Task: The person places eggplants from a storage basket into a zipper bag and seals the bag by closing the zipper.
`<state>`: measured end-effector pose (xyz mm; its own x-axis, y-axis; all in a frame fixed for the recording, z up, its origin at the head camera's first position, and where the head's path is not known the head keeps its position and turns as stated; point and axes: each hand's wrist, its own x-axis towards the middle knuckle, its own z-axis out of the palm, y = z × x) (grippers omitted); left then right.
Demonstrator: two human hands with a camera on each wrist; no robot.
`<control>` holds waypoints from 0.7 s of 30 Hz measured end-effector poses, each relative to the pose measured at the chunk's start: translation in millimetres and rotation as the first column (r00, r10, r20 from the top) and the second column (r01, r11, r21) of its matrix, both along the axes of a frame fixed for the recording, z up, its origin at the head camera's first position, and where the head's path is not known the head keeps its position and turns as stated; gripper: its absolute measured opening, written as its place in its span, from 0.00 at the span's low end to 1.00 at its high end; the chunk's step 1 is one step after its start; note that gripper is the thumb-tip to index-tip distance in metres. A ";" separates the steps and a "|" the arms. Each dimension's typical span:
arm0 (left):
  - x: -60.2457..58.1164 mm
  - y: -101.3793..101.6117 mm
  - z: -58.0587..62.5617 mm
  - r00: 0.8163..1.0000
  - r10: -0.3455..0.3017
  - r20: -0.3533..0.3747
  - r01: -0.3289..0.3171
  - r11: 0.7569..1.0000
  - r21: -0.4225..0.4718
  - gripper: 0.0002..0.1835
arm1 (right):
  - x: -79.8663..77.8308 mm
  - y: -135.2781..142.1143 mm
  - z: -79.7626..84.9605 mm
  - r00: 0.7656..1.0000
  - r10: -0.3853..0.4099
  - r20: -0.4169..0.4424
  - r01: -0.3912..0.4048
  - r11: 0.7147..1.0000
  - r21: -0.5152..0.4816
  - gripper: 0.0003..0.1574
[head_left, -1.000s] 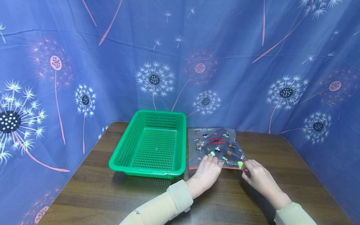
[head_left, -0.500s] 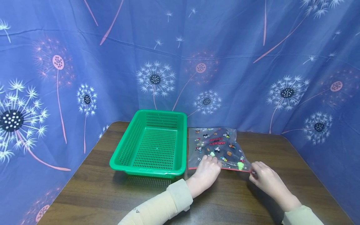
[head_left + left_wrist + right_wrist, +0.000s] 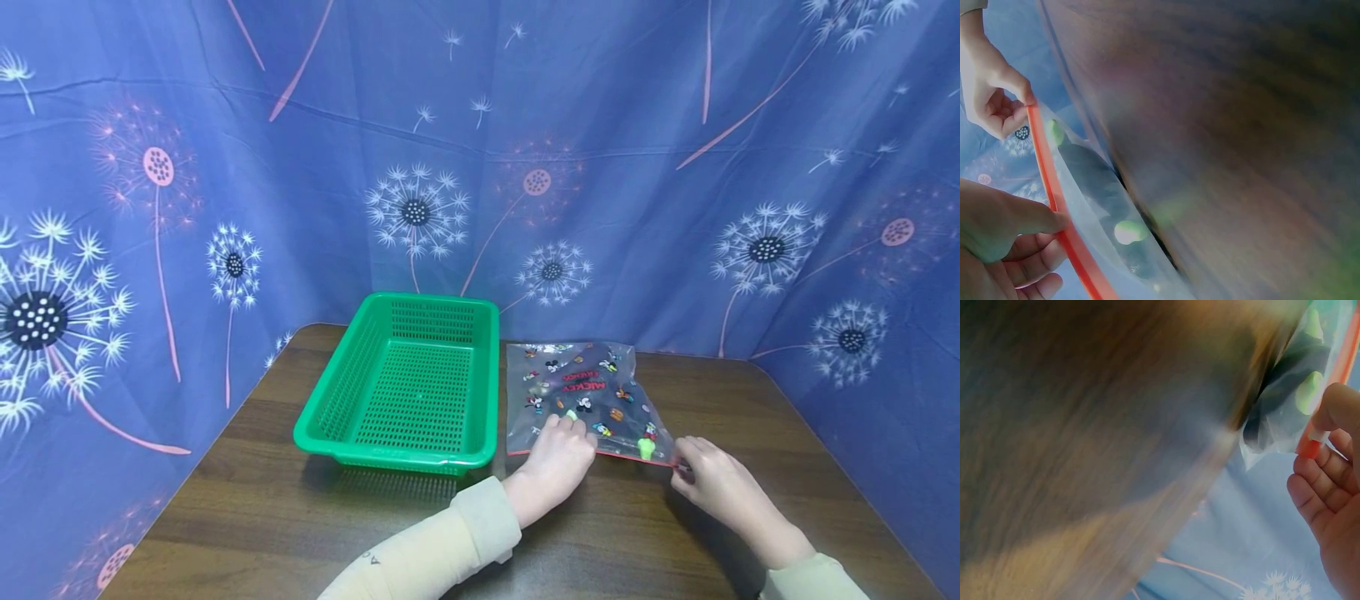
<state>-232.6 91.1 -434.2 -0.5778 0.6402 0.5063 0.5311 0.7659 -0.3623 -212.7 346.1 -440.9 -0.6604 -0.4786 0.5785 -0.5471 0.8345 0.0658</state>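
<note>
A clear zip bag point(image 3: 592, 398) printed with cartoon figures and red lettering lies on the table, its orange-red zip strip point(image 3: 1079, 255) facing the person. My left hand point(image 3: 557, 460) pinches the strip near its middle, thumb on top in the left wrist view. At the bag's right corner, the fingers of my right hand point(image 3: 716, 485) grip the strip's end, where a small whitish piece point(image 3: 1317, 434) shows. Inside the bag are a bright green lump point(image 3: 647, 448) near that corner and a pale green one point(image 3: 1130, 232); what they are is unclear.
Left of the bag stands a green plastic basket point(image 3: 491, 417) with slotted sides, nothing visible inside it. The brown wooden table point(image 3: 600, 550) ends at a blue dandelion-print cloth point(image 3: 637, 208) hanging behind and at both sides.
My right hand has moved right and a little nearer the person along the bag's edge, uncovering more of the corner and the green lump. The left hand has barely moved.
</note>
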 end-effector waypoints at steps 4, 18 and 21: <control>-1.0 0.7 0.0 1.000 0.020 0.013 -0.020 1.000 -0.008 0.06 | 0.3 -2.9 1.2 0.999 -0.027 0.044 0.026 1.000 0.012 0.21; 1.2 -1.0 -4.1 0.996 0.048 0.071 -0.044 0.997 -0.064 0.03 | 4.9 -5.5 17.0 0.947 -0.139 0.289 0.113 0.988 0.103 0.17; 4.0 -1.2 -2.0 0.995 0.046 0.091 -0.040 0.997 -0.065 0.02 | 5.4 -9.5 27.1 0.934 -0.146 0.327 0.114 0.987 0.115 0.15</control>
